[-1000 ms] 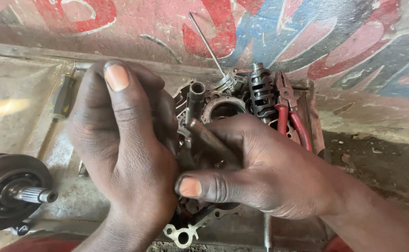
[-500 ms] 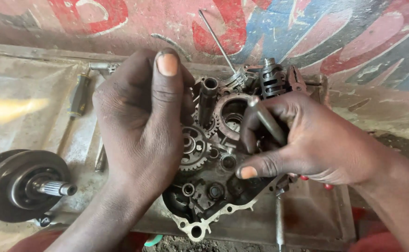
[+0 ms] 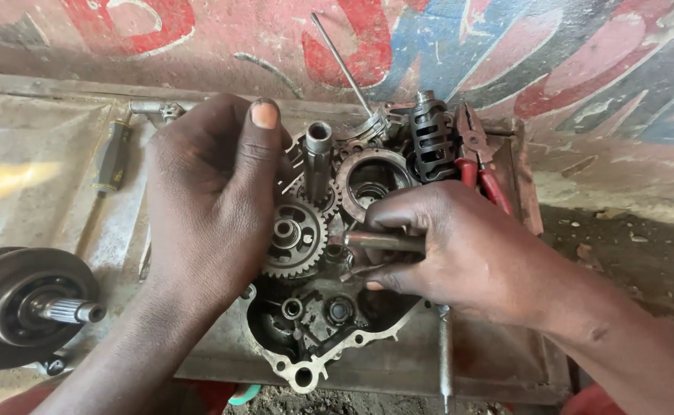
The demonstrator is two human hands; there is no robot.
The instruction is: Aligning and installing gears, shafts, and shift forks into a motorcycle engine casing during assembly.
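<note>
Greasy metal fills the middle of the view: an open engine case (image 3: 314, 338) lies on a worn metal tray (image 3: 498, 361), its gears bare. A second ago both hands covered the case; since then they have drawn apart, so the toothed gear (image 3: 291, 238) and the upright shaft (image 3: 317, 157) beside it now show plainly. The left hand (image 3: 210, 200) lies flat over the case's left edge, fingers stretched out and relaxed, touching the gear's rim but gripping nothing. The right hand (image 3: 460, 246) has its fingers curled tight around a short metal rod (image 3: 379, 241), held level with its tip pointing at the gear cluster. Red-handled pliers (image 3: 479, 165) and a dark slotted drum (image 3: 431, 142) rest behind the case; a round clutch assembly (image 3: 25, 307) sits well apart at the left, near a screwdriver (image 3: 110, 157).
</note>
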